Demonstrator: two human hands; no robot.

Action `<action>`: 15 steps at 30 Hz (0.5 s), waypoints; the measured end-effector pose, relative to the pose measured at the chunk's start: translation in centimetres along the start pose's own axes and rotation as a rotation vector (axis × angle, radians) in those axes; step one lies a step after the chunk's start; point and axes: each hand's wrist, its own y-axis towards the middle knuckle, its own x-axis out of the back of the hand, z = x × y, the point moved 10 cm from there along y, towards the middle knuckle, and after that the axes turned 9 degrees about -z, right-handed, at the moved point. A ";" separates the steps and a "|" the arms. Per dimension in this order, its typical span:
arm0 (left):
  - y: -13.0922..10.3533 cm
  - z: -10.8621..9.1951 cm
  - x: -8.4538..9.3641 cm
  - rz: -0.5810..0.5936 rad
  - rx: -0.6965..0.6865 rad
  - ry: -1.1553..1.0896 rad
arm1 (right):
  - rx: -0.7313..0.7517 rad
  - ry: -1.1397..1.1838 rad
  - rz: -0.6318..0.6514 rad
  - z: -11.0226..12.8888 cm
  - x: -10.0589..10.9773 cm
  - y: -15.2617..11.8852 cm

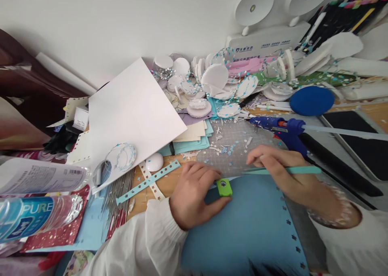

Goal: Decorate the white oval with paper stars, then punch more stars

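Note:
My left hand (pixel 198 195) rests on a large blue paper sheet (pixel 242 227) with its thumb and fingers around a small green punch (pixel 224 187). Star-shaped holes run down the sheet's right edge. My right hand (pixel 286 171) is closed round a narrow teal strip (pixel 303 170), which lies across the sheet's top right corner and sticks out on both sides of the fingers. The sheet lies partly over a grey cutting mat (pixel 236 142). A punched light blue strip (pixel 148 182) crosses a white one to the left of my left hand.
A blue glue gun (pixel 285 126) and a phone (pixel 360 134) lie at the right. White discs (pixel 214 78) with wire crowd the back. A white board (pixel 136 118) and water bottle (pixel 39 215) are at the left. Paper scraps dot the mat.

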 end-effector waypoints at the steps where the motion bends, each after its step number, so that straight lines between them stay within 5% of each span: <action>1: 0.0 -0.1 0.1 -0.007 -0.010 0.004 | -0.038 0.062 0.024 -0.2 0.0 0.0; 6: 0.0 -0.6 0.2 -0.024 -0.061 0.022 | -0.139 0.238 0.205 0.2 -1.8 -0.5; 15: -0.2 -2.0 0.4 -0.069 -0.201 0.096 | 0.023 0.196 0.151 1.9 -2.2 -1.1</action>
